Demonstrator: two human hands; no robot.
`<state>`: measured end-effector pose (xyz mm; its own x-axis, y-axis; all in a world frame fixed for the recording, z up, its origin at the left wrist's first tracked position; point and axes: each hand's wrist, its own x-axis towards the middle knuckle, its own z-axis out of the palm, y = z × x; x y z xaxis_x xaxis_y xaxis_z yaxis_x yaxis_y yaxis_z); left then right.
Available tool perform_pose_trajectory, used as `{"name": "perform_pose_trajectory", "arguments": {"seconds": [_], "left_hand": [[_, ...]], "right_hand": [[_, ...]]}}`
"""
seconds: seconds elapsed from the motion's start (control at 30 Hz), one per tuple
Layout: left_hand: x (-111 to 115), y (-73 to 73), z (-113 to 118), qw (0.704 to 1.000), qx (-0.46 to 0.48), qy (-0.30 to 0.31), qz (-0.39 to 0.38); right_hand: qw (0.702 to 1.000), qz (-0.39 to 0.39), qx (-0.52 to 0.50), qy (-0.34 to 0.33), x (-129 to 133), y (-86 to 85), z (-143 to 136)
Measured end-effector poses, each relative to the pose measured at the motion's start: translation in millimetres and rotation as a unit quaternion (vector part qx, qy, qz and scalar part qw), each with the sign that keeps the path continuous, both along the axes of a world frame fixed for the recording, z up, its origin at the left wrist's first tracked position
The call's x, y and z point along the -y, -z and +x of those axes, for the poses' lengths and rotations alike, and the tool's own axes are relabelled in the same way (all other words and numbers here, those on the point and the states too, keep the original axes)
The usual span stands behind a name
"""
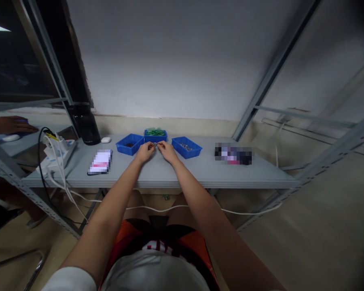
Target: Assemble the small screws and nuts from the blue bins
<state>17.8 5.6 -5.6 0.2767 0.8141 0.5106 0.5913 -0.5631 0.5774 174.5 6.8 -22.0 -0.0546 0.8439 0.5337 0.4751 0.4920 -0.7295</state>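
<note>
Fingers of the left hand (146, 152) and right hand (167, 151) meet, pinched together on a small shiny piece (155, 145) just above the tabletop, in front of the blue bins. Behind rises a pale wall (164, 72), flanked by grey metal uprights (276, 60). Below it, the grey tabletop (157, 173) spans the frame. On it stand a black container (86, 125), three bins, left (124, 150), back (164, 138) and right (191, 153), and, smaller, a white case (106, 140). A phone (100, 161) and an object at right (233, 154) are pixelated. Another person's hand (16, 124) is cut off from its arm by the picture's left edge. Fingertips mostly cover the piece; it looks metallic, though its shape is hard to make out.
</note>
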Motion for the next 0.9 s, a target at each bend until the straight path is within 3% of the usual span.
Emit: {"name": "perform_pose_trajectory", "arguments": {"seconds": [0.27,0.67,0.9], "left_hand": [[0.1,-0.9,0.4,1.0,-0.003,0.016,0.003],[-3.4,0.5,-1.4,1.0,0.009,-0.007,0.0],[-4.8,-0.4,-1.3,0.997,0.055,-0.029,0.039]], "right_hand": [[1.0,-0.003,-0.01,0.003,-4.7,5.0,2.1],[0.999,0.0,-0.015,0.041,3.4,-4.6,2.5],[0.998,-0.016,0.061,0.03,3.0,0.8,2.3]]}}
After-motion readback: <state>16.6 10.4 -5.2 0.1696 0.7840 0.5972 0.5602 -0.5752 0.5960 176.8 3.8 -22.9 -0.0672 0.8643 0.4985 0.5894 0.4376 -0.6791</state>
